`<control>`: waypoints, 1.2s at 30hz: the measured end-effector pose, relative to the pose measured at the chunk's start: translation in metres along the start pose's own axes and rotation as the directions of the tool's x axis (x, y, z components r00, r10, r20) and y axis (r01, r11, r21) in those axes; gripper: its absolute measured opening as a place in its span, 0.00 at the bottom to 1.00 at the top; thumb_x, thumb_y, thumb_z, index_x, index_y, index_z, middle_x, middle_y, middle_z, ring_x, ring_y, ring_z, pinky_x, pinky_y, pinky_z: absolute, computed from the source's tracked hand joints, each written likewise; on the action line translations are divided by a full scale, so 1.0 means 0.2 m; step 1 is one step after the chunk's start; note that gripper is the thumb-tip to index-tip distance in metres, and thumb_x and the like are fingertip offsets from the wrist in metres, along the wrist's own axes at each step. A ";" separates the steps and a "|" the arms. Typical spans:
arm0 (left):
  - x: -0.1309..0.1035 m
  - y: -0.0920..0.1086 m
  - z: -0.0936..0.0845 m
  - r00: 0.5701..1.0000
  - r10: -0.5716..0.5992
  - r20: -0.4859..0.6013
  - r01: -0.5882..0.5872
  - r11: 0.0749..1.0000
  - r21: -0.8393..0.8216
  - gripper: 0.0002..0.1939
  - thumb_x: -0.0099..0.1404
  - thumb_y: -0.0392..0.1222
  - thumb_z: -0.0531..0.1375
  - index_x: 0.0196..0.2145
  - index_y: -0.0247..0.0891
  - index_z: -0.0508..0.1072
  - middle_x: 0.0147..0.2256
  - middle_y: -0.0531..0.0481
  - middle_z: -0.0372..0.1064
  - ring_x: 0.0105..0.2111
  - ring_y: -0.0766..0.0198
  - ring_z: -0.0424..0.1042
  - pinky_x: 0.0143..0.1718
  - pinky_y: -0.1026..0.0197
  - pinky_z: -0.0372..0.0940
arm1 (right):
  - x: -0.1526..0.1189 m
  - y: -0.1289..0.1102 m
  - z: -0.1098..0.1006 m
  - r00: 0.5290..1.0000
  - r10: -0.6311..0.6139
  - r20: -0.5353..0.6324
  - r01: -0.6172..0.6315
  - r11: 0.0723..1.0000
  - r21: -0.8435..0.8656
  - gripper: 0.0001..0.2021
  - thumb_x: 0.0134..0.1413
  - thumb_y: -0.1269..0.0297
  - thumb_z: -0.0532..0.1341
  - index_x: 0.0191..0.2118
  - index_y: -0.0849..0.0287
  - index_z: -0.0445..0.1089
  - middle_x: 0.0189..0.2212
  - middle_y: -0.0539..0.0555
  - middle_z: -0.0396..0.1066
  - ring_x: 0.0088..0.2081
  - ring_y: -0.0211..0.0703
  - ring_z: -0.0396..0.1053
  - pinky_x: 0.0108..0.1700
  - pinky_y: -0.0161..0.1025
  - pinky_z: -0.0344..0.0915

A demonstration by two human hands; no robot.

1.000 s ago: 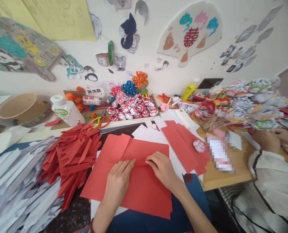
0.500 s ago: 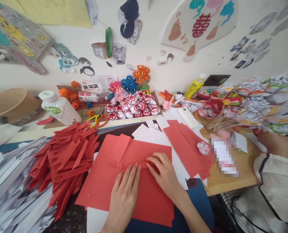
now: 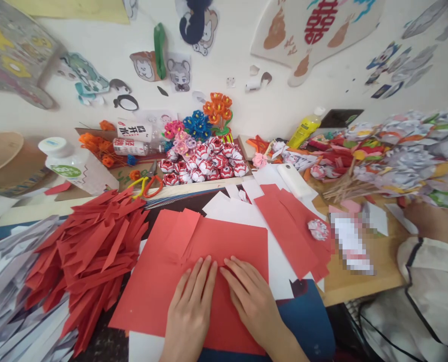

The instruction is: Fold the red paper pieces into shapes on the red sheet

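My left hand (image 3: pixel 191 296) lies on a large red paper sheet (image 3: pixel 148 281), palm down with its fingers stretched out. Close beside it my right hand (image 3: pixel 248 294) rests on the same sheet, fingers extended and a little bent. Their fingertips nearly meet over a red paper strip that blends into the sheet and is mostly covered. Just beyond the left fingertips, a few flat red paper pieces (image 3: pixel 184 231) overlap on the sheet. White paper (image 3: pixel 148 347) shows from beneath the red sheet.
Folded red strips (image 3: pixel 91 246) and white strips (image 3: pixel 12 286) are heaped at left. Scissors (image 3: pixel 147 183), a bottle (image 3: pixel 76 166) and red-white paper flowers (image 3: pixel 208 163) stand along the back. More red paper (image 3: pixel 284 226) lies right, near a person's sleeve (image 3: pixel 427 291).
My right hand has come down flatter, its fingers lowered from a raised, bent pose onto the paper. The red strip between my hands is now largely covered. The view has tilted slightly.
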State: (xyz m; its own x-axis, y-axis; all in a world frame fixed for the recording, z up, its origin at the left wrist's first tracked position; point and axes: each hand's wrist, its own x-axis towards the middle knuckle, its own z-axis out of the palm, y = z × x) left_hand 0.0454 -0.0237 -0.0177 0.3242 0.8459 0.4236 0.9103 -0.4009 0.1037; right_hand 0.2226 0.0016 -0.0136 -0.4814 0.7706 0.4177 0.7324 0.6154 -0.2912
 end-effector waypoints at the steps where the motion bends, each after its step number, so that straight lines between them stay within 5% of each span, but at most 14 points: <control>1: -0.01 0.00 0.00 1.000 -0.013 0.002 0.013 1.000 -0.009 0.27 0.69 0.29 0.45 0.64 0.35 0.58 0.60 0.44 0.63 0.60 0.58 0.61 0.63 0.53 0.48 | 0.00 0.00 0.00 1.000 -0.001 0.005 0.002 1.000 -0.007 0.21 0.62 0.78 0.50 0.58 0.63 0.67 0.54 0.59 0.69 0.57 0.49 0.66 0.54 0.48 0.70; 15: -0.05 0.04 0.02 0.995 -0.091 -0.028 0.089 0.993 -0.077 0.21 0.70 0.31 0.46 0.55 0.31 0.70 0.57 0.46 0.67 0.57 0.58 0.64 0.65 0.54 0.43 | -0.02 0.00 0.02 0.999 -0.007 0.031 0.009 0.998 -0.064 0.21 0.62 0.78 0.50 0.59 0.66 0.66 0.56 0.58 0.67 0.58 0.50 0.63 0.56 0.48 0.69; 36: -0.05 0.05 0.01 0.991 -0.133 0.023 0.134 0.989 -0.067 0.21 0.71 0.34 0.47 0.57 0.35 0.69 0.57 0.47 0.67 0.57 0.60 0.64 0.63 0.55 0.44 | -0.02 0.00 0.01 0.999 0.007 0.047 -0.005 0.999 -0.038 0.23 0.61 0.79 0.50 0.60 0.65 0.64 0.58 0.59 0.65 0.61 0.49 0.60 0.58 0.47 0.68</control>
State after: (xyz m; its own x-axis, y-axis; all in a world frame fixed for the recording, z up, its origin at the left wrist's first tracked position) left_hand 0.0512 -0.0353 -0.0239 0.2062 0.8995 0.3852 0.9262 -0.3064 0.2197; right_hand 0.2229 -0.0014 -0.0170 -0.4985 0.7819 0.3745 0.7527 0.6046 -0.2605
